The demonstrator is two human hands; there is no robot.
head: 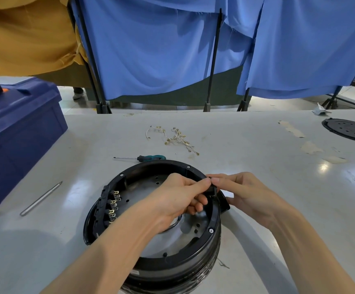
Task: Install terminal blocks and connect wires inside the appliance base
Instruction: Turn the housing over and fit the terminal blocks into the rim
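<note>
The left hand (pixel 180 194) and right hand (pixel 242 192) together pinch a small black part (pixel 213 189) at the rim of the appliance base (pixel 151 166) on the table (pixel 257 158).

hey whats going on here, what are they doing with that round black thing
A person is working on a round black appliance base lying open side up on a white table. The left hand and right hand meet at its right rim, both pinching a small black part there. A terminal block with brass tabs already sits inside the left rim. A screwdriver and a loose bundle of wires lie untouched beyond the base.
</note>
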